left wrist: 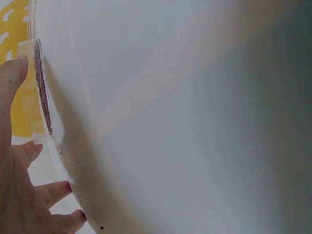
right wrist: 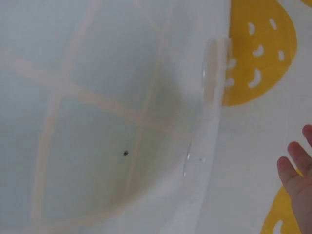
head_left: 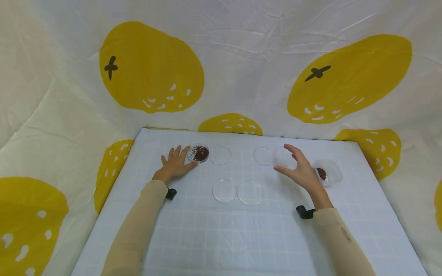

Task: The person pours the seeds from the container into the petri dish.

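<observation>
My left hand (head_left: 174, 165) holds the edge of a clear round petri dish (head_left: 201, 154) of dark brown granules, thumb on the near side and index finger on the far side. In the left wrist view the thumb and fingertips of that hand (left wrist: 19, 170) lie along the dish (left wrist: 43, 92), which sits flat on the table. My right hand (head_left: 301, 171), thumb and fingers spread, hovers just right of a clear dish (head_left: 281, 156) and holds nothing. Only the fingers of that hand (right wrist: 300, 180) show at the right wrist view's edge.
Clear round dishes stand beside these two: one (head_left: 220, 156) at left, one (head_left: 263, 156) at right. Nearer, two more dishes (head_left: 224, 191) touch side by side. A translucent container (head_left: 334, 172) with brown granules stands at right. A patterned cloth (head_left: 241, 76) hangs behind.
</observation>
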Demonstrator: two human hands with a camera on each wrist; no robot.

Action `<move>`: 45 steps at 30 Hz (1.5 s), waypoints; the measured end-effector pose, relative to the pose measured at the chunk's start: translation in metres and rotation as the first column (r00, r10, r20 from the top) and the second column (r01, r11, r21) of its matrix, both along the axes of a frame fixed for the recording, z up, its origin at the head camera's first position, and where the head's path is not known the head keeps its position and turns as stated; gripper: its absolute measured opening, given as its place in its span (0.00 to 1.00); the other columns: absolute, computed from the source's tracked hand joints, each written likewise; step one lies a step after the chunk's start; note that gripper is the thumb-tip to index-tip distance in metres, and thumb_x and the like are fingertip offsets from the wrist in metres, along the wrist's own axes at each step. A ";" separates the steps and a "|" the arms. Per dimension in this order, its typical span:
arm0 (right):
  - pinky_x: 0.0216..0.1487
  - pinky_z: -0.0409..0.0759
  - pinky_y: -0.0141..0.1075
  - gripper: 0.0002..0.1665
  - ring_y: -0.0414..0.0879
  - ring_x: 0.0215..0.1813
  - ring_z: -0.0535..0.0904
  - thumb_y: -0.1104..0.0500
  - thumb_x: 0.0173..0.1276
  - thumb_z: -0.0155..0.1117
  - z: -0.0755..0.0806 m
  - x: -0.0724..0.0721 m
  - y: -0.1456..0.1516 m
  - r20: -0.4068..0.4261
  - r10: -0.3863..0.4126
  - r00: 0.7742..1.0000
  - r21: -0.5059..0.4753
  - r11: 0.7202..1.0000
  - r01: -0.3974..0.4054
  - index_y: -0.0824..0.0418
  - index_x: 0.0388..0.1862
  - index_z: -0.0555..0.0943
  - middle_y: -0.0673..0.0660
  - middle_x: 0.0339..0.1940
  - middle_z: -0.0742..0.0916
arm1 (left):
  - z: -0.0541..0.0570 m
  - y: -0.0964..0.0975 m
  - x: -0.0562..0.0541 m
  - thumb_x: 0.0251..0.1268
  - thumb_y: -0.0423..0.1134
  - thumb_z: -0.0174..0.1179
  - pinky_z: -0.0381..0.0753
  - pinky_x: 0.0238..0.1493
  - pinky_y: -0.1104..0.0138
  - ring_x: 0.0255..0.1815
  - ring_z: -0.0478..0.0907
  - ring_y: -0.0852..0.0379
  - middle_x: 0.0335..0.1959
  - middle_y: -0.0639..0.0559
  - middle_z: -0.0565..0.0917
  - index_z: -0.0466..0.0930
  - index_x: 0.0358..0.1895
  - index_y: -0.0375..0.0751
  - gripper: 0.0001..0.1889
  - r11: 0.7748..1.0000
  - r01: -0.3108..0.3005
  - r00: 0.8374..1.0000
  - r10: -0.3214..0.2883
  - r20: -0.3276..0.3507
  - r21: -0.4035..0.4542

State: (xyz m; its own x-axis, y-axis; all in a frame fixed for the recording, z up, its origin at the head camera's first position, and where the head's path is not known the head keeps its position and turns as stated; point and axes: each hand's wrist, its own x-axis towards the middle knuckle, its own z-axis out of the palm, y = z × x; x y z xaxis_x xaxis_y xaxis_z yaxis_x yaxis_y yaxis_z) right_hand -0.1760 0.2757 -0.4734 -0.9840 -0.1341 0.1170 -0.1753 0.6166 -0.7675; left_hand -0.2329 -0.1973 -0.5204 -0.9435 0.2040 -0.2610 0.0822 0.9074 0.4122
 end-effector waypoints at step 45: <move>0.75 0.56 0.53 0.64 0.58 0.77 0.54 0.44 0.54 0.81 -0.017 -0.108 -0.165 0.226 0.357 0.906 0.277 0.868 -0.412 0.62 0.80 0.54 0.65 0.78 0.61 | -0.002 0.000 -0.002 0.67 0.74 0.46 0.30 0.65 0.27 0.78 0.32 0.29 0.80 0.34 0.42 0.43 0.82 0.52 0.48 1.000 0.001 1.000 -0.001 -0.003 -0.026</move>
State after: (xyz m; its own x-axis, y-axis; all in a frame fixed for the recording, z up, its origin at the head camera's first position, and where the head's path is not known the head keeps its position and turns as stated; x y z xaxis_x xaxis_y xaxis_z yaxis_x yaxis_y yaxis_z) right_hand -0.2843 0.1111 -0.4908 -0.8478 -0.5084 -0.1506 -0.3377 0.7367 -0.5859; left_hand -0.2351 -0.1971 -0.5228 -0.9441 0.1985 -0.2632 0.0847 0.9176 0.3883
